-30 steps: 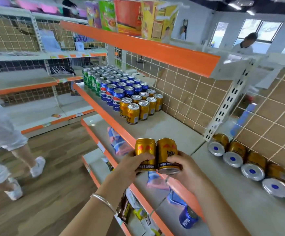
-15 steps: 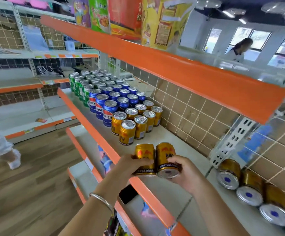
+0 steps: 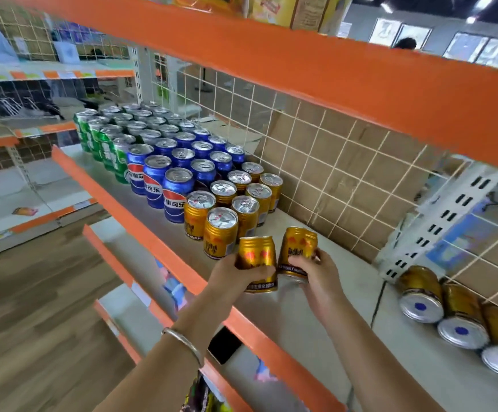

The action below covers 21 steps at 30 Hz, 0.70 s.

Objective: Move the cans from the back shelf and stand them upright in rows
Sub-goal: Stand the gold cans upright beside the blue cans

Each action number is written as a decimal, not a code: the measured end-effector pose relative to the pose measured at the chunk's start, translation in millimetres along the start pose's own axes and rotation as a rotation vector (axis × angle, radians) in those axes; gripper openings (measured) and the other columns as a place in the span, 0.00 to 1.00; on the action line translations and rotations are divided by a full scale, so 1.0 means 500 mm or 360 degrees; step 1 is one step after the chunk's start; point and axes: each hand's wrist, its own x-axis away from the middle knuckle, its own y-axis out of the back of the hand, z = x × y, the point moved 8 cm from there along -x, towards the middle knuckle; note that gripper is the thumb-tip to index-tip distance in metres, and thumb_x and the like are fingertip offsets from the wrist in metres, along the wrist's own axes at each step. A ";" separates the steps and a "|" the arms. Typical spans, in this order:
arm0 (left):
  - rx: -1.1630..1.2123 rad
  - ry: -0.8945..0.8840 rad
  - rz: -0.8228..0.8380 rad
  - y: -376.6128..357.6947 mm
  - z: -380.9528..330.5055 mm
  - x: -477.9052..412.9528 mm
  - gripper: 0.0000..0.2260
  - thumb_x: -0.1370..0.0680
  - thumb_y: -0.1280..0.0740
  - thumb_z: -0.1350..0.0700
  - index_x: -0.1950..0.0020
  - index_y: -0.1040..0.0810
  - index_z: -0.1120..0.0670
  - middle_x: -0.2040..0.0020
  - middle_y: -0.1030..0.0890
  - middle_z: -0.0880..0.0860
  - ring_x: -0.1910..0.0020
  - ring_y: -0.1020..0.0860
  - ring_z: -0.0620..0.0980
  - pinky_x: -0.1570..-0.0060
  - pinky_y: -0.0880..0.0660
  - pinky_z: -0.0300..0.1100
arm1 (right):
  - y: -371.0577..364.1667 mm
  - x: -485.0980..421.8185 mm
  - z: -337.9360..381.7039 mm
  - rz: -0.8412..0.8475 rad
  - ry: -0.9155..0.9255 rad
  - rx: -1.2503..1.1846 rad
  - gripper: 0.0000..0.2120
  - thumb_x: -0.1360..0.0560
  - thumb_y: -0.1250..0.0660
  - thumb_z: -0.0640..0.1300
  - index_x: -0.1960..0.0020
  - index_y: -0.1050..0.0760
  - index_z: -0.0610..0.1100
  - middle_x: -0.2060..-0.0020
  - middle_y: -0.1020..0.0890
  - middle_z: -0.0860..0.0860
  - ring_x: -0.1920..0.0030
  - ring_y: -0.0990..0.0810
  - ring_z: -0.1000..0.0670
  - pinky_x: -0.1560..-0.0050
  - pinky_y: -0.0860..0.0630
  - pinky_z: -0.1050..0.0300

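A gold metal drink can (image 3: 256, 254) is gripped upright in the left hand (image 3: 236, 275) and a second gold can (image 3: 299, 248), tilted, in the right hand (image 3: 320, 278). Both are held side by side just beside the block of standing gold cans (image 3: 221, 230) on the grey shelf (image 3: 289, 319), seemingly so that its front rows can be extended. Whether either base touches the shelf is hidden by fingers, and the gold cans lying on their sides (image 3: 420, 292) at the back are cut off at the right edge, so the number left cannot be told.

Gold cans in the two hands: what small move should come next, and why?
Probably set both short gold metal cans upright on the bare grey shelf beside the standing gold cans; left hand and right hand hold them there, one tilted.
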 end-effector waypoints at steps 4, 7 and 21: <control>-0.0178 -0.0219 0.0033 -0.001 -0.008 -0.005 0.32 0.42 0.22 0.44 0.40 0.23 0.49 0.47 0.17 0.49 0.45 0.20 0.48 0.40 0.24 0.48 | -0.007 -0.012 0.012 -0.0045 0.0259 0.0195 0.33 0.40 0.24 0.47 0.37 0.28 0.41 0.45 0.19 0.41 0.44 0.20 0.42 0.42 0.22 0.42; -0.0389 -0.0367 0.0064 -0.001 -0.014 -0.007 0.33 0.39 0.21 0.50 0.36 0.26 0.50 0.44 0.19 0.47 0.44 0.22 0.46 0.43 0.26 0.36 | -0.021 -0.026 0.031 -0.0010 0.0374 0.0421 0.27 0.33 0.24 0.40 0.37 0.29 0.46 0.47 0.19 0.49 0.48 0.20 0.51 0.48 0.22 0.52; -0.0607 -0.0525 0.0061 0.002 -0.015 0.009 0.36 0.36 0.21 0.57 0.31 0.32 0.49 0.45 0.22 0.42 0.46 0.25 0.37 0.51 0.35 0.18 | -0.075 -0.165 0.089 0.0062 0.0082 0.1406 0.33 0.26 0.30 0.48 0.26 0.41 0.42 0.32 0.29 0.45 0.34 0.28 0.43 0.36 0.28 0.47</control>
